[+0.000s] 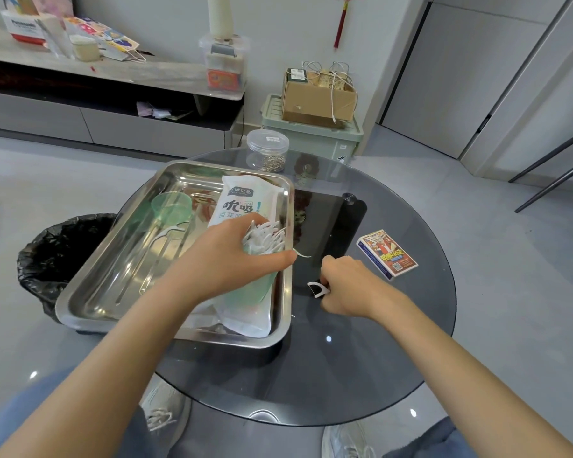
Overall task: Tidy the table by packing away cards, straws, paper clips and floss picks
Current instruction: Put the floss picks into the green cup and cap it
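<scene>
My left hand (pixel 235 256) grips a green translucent cup (pixel 260 285) stuffed with white floss picks (pixel 265 238), held over the right side of the steel tray (pixel 119 246). My right hand (pixel 351 285) pinches a single white floss pick (pixel 316 288) just above the dark glass table (pixel 344 368). Another loose floss pick (pixel 303 254) lies on the glass by my left thumb. One floss pick (pixel 167 233) and a green lid (pixel 172 204) lie in the tray beside the white straw bag (pixel 242 206). The card box (pixel 387 253) sits at the right. A clear jar of paper clips (pixel 267 150) stands at the back.
A bin lined with a black bag (pixel 50 256) stands left of the table. Behind the table a green crate (pixel 311 133) carries a cardboard box (pixel 318 97). A low cabinet (pixel 113 104) runs along the wall. Chair legs (pixel 549 173) show at the right.
</scene>
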Demonstrator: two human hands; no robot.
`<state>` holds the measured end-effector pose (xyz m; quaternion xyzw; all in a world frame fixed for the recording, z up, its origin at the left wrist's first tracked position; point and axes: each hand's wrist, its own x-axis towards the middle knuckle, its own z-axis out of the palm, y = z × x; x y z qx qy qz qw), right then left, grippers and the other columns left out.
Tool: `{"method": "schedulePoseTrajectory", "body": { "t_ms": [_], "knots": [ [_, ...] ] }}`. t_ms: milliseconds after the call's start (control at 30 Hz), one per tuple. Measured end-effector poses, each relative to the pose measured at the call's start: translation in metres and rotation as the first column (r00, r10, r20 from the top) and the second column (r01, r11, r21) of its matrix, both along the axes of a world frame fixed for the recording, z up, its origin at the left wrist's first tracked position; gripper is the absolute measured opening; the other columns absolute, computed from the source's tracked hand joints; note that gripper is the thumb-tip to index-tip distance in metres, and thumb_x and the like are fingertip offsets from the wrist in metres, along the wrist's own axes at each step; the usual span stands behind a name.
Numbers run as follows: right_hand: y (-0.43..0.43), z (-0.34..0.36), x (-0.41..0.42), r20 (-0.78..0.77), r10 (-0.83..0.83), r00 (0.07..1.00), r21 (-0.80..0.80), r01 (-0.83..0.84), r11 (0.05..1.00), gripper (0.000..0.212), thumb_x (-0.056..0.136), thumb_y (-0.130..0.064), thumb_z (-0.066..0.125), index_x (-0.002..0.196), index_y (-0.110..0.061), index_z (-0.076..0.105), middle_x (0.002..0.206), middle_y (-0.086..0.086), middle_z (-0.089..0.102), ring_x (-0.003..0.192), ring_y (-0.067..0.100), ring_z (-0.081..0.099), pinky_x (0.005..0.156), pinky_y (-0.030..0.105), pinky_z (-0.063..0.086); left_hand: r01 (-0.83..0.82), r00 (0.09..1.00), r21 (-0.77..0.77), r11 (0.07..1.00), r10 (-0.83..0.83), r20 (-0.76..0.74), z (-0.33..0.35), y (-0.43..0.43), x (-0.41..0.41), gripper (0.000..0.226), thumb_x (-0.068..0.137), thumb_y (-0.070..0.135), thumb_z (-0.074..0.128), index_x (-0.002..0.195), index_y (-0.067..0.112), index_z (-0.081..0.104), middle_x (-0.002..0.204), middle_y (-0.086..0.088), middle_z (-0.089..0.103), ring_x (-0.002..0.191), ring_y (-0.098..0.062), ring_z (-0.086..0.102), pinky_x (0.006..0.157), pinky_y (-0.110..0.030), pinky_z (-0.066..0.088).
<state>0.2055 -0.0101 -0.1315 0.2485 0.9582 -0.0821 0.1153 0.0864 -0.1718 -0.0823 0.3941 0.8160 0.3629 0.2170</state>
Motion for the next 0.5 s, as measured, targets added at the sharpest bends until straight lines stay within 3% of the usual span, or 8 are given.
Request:
{"method": "schedulePoseTrajectory", "body": {
  "t_ms": [67,133,233,367,433,500],
  "knots": [
    [-0.001,0.0,0.004,0.002,-0.014,1.0,-0.022,0.014,1.0,0.015,0.08,-0.01,0.058,0.09,-0.005,0.048,0.085,0.009,0.052,0.071,0.021,0.048,0.05,0.028,0.037,0.014,0.999,-0.002,1.0,-0.014,0.041,-0.003,-0.004,-0.002,0.071,0.068,0.063,0.068,0.128,0.029,0.05,0.12,0.017,0.053,0.105,-0.008,0.052,0.084,-0.027,0.045],
    [-0.002,0.0,0.007,0.008,-0.033,0.999,-0.043,0.033,0.999,0.018,0.079,-0.012,0.058,0.094,-0.003,0.052,0.09,0.013,0.057,0.075,0.022,0.052,0.056,0.033,0.043,0.011,0.997,-0.024,1.0,-0.009,0.076,-0.007,-0.008,-0.003,0.092,0.053,0.077,0.065,0.13,0.029,0.05,0.126,0.013,0.056,0.11,-0.013,0.056,0.092,-0.034,0.049],
    [-0.001,-0.001,0.009,-0.029,-0.076,0.997,-0.114,0.072,0.991,0.024,0.076,-0.014,0.06,0.092,0.003,0.062,0.093,0.021,0.064,0.067,0.019,0.048,0.055,0.033,0.041,0.017,0.992,-0.012,1.0,-0.015,0.126,-0.009,-0.012,-0.004,0.112,0.037,0.087,0.061,0.132,0.028,0.05,0.128,0.011,0.057,0.112,-0.015,0.058,0.094,-0.041,0.051],
    [0.005,0.009,0.014,-0.078,-0.109,0.991,-0.286,0.083,0.955,0.009,0.078,-0.019,0.067,0.079,-0.011,0.065,0.078,0.002,0.064,0.067,0.013,0.056,0.059,0.027,0.048,0.029,0.974,0.036,0.999,-0.037,0.222,-0.01,-0.018,-0.002,0.103,0.036,0.084,0.067,0.123,0.031,0.053,0.118,0.015,0.061,0.107,-0.01,0.06,0.091,-0.039,0.052],
    [0.001,0.026,0.014,-0.206,-0.156,0.966,-0.437,0.052,0.898,0.007,0.08,-0.017,0.07,0.075,-0.017,0.065,0.072,-0.004,0.064,0.067,0.01,0.06,0.063,0.025,0.05,0.038,0.97,0.025,0.999,-0.043,0.24,-0.014,-0.02,-0.001,0.103,0.035,0.085,0.068,0.121,0.032,0.05,0.117,0.016,0.061,0.106,-0.009,0.06,0.092,-0.039,0.051],
    [-0.009,0.053,0.012,-0.409,-0.256,0.876,-0.619,-0.06,0.783,0.012,0.082,-0.01,0.071,0.074,-0.014,0.063,0.069,-0.002,0.066,0.067,0.01,0.062,0.063,0.023,0.05,0.046,0.97,0.008,0.999,-0.047,0.239,-0.019,-0.021,-0.001,0.111,0.029,0.088,0.069,0.124,0.035,0.046,0.122,0.017,0.059,0.112,-0.012,0.057,0.096,-0.041,0.048]
  ]
}}
